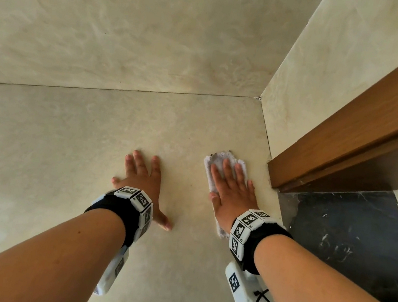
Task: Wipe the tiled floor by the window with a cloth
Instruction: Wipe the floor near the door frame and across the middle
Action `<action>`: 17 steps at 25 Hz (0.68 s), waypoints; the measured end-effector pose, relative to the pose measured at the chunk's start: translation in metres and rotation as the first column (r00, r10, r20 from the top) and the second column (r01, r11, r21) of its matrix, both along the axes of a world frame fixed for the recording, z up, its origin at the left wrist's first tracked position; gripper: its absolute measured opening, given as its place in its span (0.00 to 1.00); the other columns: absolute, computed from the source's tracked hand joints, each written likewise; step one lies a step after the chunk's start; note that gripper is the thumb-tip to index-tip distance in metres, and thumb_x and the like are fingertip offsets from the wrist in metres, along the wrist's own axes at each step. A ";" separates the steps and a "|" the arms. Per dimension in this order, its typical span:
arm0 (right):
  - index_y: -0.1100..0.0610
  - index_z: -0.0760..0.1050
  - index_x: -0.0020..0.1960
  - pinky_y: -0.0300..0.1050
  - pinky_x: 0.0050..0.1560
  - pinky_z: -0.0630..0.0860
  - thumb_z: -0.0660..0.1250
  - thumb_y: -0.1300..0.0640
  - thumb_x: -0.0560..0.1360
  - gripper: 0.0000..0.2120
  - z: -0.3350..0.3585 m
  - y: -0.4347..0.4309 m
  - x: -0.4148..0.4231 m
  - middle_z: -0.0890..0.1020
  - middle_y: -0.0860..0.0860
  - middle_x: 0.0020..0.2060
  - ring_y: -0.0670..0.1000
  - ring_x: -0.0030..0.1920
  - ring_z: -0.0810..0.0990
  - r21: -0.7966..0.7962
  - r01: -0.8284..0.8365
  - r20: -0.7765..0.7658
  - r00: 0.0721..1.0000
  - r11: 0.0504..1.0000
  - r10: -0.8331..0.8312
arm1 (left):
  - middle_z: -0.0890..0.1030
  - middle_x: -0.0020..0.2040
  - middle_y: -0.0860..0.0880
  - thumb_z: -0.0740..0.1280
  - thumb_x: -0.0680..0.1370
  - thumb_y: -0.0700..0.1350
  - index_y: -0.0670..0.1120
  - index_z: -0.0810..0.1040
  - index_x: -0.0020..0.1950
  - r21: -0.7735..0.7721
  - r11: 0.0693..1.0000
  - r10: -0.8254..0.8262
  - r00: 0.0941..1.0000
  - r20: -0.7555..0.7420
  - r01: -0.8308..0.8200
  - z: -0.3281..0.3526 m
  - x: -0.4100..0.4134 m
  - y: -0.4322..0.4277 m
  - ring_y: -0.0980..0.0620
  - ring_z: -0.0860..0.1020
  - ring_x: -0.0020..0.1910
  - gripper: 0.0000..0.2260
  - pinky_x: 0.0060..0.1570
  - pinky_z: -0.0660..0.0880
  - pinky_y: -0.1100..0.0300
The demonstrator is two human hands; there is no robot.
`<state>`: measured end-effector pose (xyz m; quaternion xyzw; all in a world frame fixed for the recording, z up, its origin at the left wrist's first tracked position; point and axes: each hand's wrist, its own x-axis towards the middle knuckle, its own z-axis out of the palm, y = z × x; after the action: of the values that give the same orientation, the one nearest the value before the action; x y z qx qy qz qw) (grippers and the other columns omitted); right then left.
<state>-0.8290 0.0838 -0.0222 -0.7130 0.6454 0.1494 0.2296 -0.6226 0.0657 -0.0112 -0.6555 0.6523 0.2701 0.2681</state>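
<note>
A small pale cloth [220, 157], greyed with dirt at its far edge, lies flat on the beige tiled floor [87, 148]. My right hand [231, 193] presses down on it with straight, spread fingers; most of the cloth is hidden under the palm. My left hand [141, 180] rests flat on the bare tile to the left of the cloth, fingers spread, holding nothing. Both wrists wear black bands with white marker blocks.
A beige wall [324, 74] rises just right of the cloth and meets the back wall [135, 21] in a corner. A brown wooden door frame [355, 124] stands at the right. A dark marble threshold [351, 239] lies beside my right forearm.
</note>
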 end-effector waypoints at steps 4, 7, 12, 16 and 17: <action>0.44 0.27 0.75 0.54 0.74 0.36 0.46 0.49 0.84 0.30 0.004 0.008 0.006 0.24 0.46 0.72 0.52 0.73 0.25 0.081 -0.041 -0.022 0.999 0.996 0.043 | 0.26 0.73 0.35 0.79 0.55 0.68 0.46 0.27 0.76 -0.013 1.000 0.009 1.000 -0.014 -0.010 -0.006 -0.002 0.001 0.35 0.32 0.75 0.72 0.70 0.55 0.31; 0.44 0.27 0.75 0.54 0.74 0.36 0.45 0.50 0.84 0.30 0.003 0.015 0.012 0.24 0.46 0.72 0.52 0.74 0.26 0.123 -0.052 -0.013 0.998 0.991 0.054 | 0.26 0.73 0.34 0.79 0.56 0.68 0.46 0.26 0.75 0.007 1.000 0.007 1.000 -0.004 -0.007 -0.010 0.001 0.007 0.34 0.31 0.75 0.72 0.70 0.54 0.30; 0.43 0.26 0.74 0.54 0.74 0.35 0.45 0.49 0.84 0.30 -0.005 0.035 0.007 0.23 0.45 0.71 0.51 0.73 0.25 0.094 -0.044 -0.003 0.999 0.995 0.044 | 0.27 0.74 0.35 0.79 0.56 0.68 0.46 0.28 0.76 0.002 0.999 -0.037 0.999 0.024 0.037 -0.012 -0.001 0.019 0.35 0.32 0.75 0.72 0.70 0.54 0.32; 0.43 0.26 0.74 0.54 0.74 0.35 0.45 0.49 0.84 0.30 -0.008 0.041 0.005 0.23 0.45 0.72 0.52 0.74 0.26 0.103 -0.020 0.011 1.000 0.995 0.019 | 0.27 0.74 0.36 0.78 0.56 0.68 0.47 0.27 0.76 0.000 0.997 -0.080 0.996 0.034 0.080 -0.009 -0.004 0.018 0.36 0.32 0.76 0.72 0.71 0.54 0.32; 0.43 0.27 0.75 0.54 0.74 0.35 0.45 0.49 0.84 0.30 -0.008 0.042 0.005 0.24 0.45 0.72 0.51 0.74 0.26 0.097 -0.012 0.011 1.000 0.995 0.011 | 0.27 0.74 0.36 0.78 0.56 0.68 0.47 0.27 0.76 0.001 0.996 -0.089 0.995 0.035 0.089 -0.009 -0.004 0.018 0.36 0.32 0.76 0.72 0.71 0.54 0.33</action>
<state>-0.8244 0.1263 -0.0302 -0.7055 0.6321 0.1780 0.2665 -0.6267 0.0836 -0.0205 -0.6305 0.6761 0.2461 0.2912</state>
